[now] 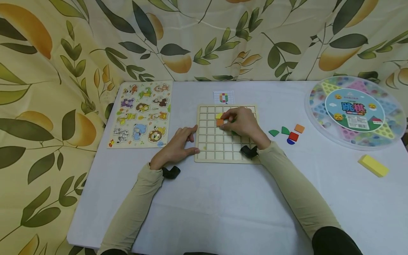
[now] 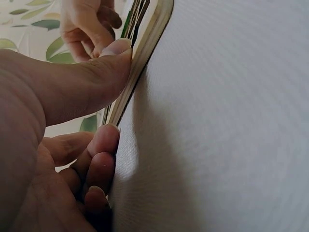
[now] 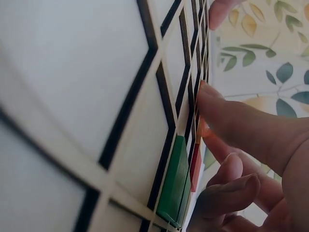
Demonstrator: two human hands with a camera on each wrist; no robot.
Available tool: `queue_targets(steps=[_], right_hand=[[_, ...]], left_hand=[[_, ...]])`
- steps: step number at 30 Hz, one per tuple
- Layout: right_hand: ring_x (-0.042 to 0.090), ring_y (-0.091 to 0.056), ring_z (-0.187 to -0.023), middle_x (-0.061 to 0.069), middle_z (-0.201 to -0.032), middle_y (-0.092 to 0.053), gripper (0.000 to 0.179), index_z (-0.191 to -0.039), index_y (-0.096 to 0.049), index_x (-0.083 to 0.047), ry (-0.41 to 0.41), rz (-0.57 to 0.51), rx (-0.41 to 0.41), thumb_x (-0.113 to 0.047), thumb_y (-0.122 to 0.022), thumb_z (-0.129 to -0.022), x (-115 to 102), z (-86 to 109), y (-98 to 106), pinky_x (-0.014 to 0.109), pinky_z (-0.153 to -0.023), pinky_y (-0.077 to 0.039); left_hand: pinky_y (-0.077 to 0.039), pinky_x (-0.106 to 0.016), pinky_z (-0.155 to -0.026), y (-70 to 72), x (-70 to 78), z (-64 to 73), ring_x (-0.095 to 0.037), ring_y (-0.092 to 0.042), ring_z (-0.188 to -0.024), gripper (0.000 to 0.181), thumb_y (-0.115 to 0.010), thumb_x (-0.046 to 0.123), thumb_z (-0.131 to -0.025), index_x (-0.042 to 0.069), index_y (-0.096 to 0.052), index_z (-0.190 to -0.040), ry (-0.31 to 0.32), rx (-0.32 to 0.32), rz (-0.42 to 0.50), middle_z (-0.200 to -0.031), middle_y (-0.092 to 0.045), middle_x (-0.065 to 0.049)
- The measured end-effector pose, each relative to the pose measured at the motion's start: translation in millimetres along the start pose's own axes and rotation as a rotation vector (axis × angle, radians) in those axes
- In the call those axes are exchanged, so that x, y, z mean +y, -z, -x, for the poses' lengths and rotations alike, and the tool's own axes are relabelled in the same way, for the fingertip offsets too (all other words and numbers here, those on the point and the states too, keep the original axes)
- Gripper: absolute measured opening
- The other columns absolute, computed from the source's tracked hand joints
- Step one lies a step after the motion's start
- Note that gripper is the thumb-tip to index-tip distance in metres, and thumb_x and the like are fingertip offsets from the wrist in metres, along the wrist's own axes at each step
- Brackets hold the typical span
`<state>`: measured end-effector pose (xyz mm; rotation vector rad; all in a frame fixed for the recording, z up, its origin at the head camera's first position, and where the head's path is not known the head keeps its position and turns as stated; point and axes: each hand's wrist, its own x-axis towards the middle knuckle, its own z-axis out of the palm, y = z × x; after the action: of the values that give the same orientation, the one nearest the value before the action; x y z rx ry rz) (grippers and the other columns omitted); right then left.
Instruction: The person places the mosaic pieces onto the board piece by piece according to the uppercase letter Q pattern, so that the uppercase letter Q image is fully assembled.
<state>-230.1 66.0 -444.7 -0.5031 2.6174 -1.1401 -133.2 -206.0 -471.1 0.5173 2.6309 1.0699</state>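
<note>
A wooden grid board (image 1: 205, 141) lies on the table. My left hand (image 1: 175, 143) rests at its left edge. The left thumb (image 2: 104, 77) presses on the rim, and the other fingertips are lower down by the same edge. Over the board's upper middle, my right hand (image 1: 243, 122) pinches an orange square tile (image 1: 219, 122) between thumb and forefinger. A yellow tile (image 1: 219, 115) shows just above it. Green tiles (image 3: 174, 179) and a red tile (image 3: 195, 166) sit in the grid under the right hand, mostly hidden from the head view.
A small pattern card (image 1: 224, 97) lies behind the board. Several loose tiles, among them a red square (image 1: 293, 136), are to its right. Farther right are a round game box (image 1: 355, 109) and a yellow block (image 1: 373, 165). An animal puzzle board (image 1: 140, 115) lies on the left.
</note>
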Motion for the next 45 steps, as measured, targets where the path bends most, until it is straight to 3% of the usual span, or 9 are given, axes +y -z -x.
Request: queue_targets(steps=[14, 26, 32, 40, 45], right_hand=[[0.025, -0.055, -0.083, 0.011, -0.086, -0.068, 0.023, -0.106, -0.082, -0.004, 0.018, 0.026, -0.03, -0.017, -0.088, -0.088, 1, -2.7, 1, 0.036, -0.074, -0.039], [0.024, -0.055, -0.081, 0.007, -0.082, -0.067, 0.023, -0.105, -0.083, -0.006, 0.042, 0.064, 0.01, -0.021, -0.087, -0.089, 0, 6.3, 10, 0.035, -0.071, -0.039], [0.023, -0.055, -0.074, 0.007, -0.084, -0.068, 0.022, -0.106, -0.083, -0.009, 0.02, 0.128, 0.053, -0.025, -0.083, -0.092, 14, 24.4, 35, 0.034, -0.061, -0.038], [0.019, -0.058, -0.065, 0.01, -0.088, -0.074, 0.026, -0.11, -0.083, -0.011, -0.068, 0.212, 0.152, -0.032, -0.078, -0.095, 55, 60.1, 83, 0.034, -0.054, -0.041], [0.024, -0.059, -0.066, 0.017, -0.097, -0.075, 0.035, -0.118, -0.08, -0.007, -0.147, 0.259, 0.148, -0.036, -0.076, -0.098, 79, 80.0, 111, 0.035, -0.054, -0.041]], left_hand=[[-0.034, -0.036, -0.096, 0.5, 1.9, 0.0, -0.023, -0.04, -0.105, 0.089, -0.082, 0.02, -0.095, -0.003, -0.031, -0.164, 0.011, -0.006, 0.004, -0.109, -0.054, -0.007], [-0.033, -0.035, -0.095, 1.4, 4.2, 0.6, -0.022, -0.038, -0.103, 0.089, -0.081, 0.019, -0.095, -0.004, -0.03, -0.164, 0.009, -0.012, 0.012, -0.107, -0.052, -0.007], [-0.033, -0.036, -0.095, -0.2, 3.1, 1.0, -0.023, -0.038, -0.103, 0.089, -0.081, 0.018, -0.095, -0.006, -0.029, -0.164, -0.002, -0.008, 0.016, -0.107, -0.053, -0.008], [-0.034, -0.038, -0.097, -0.9, 4.8, 0.8, -0.024, -0.039, -0.105, 0.089, -0.081, 0.018, -0.096, -0.004, -0.028, -0.165, 0.008, -0.012, 0.009, -0.108, -0.052, -0.008], [-0.034, -0.037, -0.095, -0.6, 6.0, 1.4, -0.024, -0.039, -0.104, 0.089, -0.08, 0.018, -0.096, -0.006, -0.029, -0.164, -0.002, -0.009, 0.004, -0.107, -0.053, -0.008]])
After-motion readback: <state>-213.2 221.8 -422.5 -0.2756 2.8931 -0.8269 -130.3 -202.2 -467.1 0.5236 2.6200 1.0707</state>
